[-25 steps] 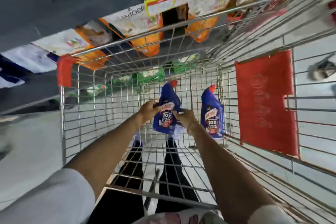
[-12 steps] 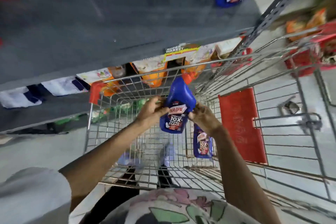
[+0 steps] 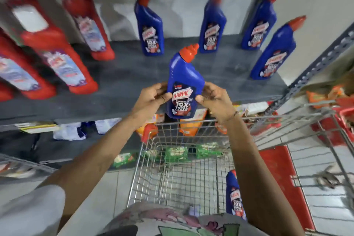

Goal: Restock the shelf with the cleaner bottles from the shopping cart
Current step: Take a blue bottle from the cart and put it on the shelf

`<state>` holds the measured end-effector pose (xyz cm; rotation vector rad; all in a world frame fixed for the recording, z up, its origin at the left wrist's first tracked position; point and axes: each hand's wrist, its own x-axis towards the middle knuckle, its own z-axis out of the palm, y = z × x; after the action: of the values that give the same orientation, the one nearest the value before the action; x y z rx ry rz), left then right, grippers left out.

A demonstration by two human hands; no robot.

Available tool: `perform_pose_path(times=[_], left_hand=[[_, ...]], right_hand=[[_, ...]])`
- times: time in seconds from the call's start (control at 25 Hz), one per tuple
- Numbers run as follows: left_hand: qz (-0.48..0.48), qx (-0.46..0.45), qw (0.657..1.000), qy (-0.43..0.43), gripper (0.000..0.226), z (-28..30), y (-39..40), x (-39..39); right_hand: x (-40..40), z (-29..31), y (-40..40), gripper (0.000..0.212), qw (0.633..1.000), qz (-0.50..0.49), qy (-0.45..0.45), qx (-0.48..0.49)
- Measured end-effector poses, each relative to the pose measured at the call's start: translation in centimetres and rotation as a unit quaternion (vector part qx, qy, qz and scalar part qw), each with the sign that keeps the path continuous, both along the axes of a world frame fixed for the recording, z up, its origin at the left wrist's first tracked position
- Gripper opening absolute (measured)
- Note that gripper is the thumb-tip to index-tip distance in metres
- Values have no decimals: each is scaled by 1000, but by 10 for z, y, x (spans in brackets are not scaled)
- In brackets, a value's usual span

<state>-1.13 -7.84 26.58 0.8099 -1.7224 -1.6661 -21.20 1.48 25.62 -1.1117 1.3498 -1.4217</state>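
I hold a blue cleaner bottle (image 3: 183,82) with a red cap upright in both hands, just in front of the grey shelf (image 3: 122,80). My left hand (image 3: 153,98) grips its left side and my right hand (image 3: 214,97) grips its right side. Several blue cleaner bottles (image 3: 151,28) stand along the back and right of the shelf. Another blue bottle (image 3: 234,195) stands in the wire shopping cart (image 3: 172,176) below, partly hidden behind my right forearm.
Several red bottles (image 3: 63,59) stand on the left of the shelf. Packets (image 3: 189,128) fill the lower shelf behind the cart. A perforated metal upright (image 3: 314,71) borders the shelf on the right. A red cart flap (image 3: 279,178) lies at the right.
Both hands lifted the blue bottle out of the cart and up to shelf height. My view swung upward from the cart to the shelf with the bottles.
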Motion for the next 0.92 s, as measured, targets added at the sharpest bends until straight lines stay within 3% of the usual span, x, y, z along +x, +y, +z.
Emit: perform_pose_path(times=[0.24, 0.48, 0.68, 0.84, 0.92], left_hand=[[73, -55, 996, 14, 28, 16, -78, 42], [108, -49, 993, 3, 34, 6, -130, 73], [111, -16, 994, -6, 38, -11, -138, 82], [75, -54, 995, -41, 40, -6, -130, 89], [143, -88, 985, -45, 43, -3, -112, 91]], right_hand=[[45, 28, -96, 47, 999, 5, 30, -18], [85, 25, -156, 47, 1000, -7, 25, 10], [97, 12, -168, 48, 999, -3, 17, 32], [98, 14, -161, 50, 999, 14, 19, 29], [99, 18, -149, 53, 999, -2, 28, 23]])
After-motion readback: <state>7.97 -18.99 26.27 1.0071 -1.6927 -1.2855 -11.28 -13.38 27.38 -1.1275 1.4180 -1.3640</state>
